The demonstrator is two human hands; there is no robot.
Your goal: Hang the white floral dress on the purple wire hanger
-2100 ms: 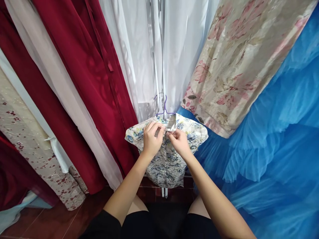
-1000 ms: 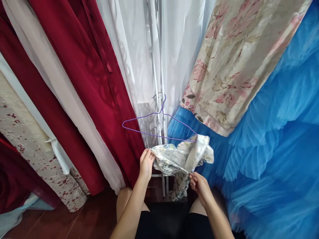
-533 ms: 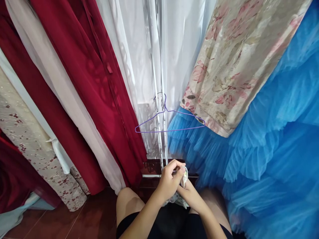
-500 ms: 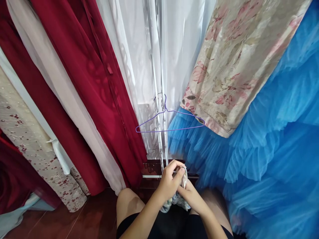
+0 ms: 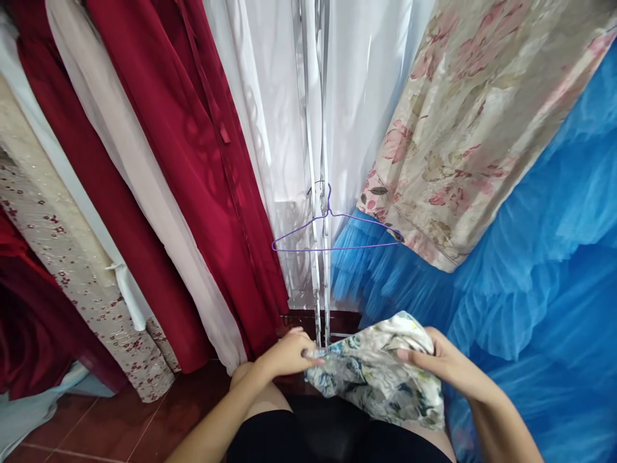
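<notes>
A small blue-and-cream floral garment (image 5: 380, 376) lies spread over my lap. My left hand (image 5: 288, 354) pinches its left edge. My right hand (image 5: 441, 363) grips its upper right part, fingers curled over the cloth. Above them a bare purple wire hanger (image 5: 337, 235) hangs from the white metal rack pole (image 5: 319, 161), apart from both hands.
Dark red dresses (image 5: 159, 148), a pale pink one and sequined fabric hang at left. White sheer cloth (image 5: 270, 96) hangs behind the pole. A pink-flowered dress (image 5: 463, 128) and blue tulle (image 5: 540, 276) fill the right. Red-brown tiled floor (image 5: 120, 424) lies below.
The floral garment came off the hanger and down to my lap, was bunched between both hands, and is now spread wider. The hanger hangs bare.
</notes>
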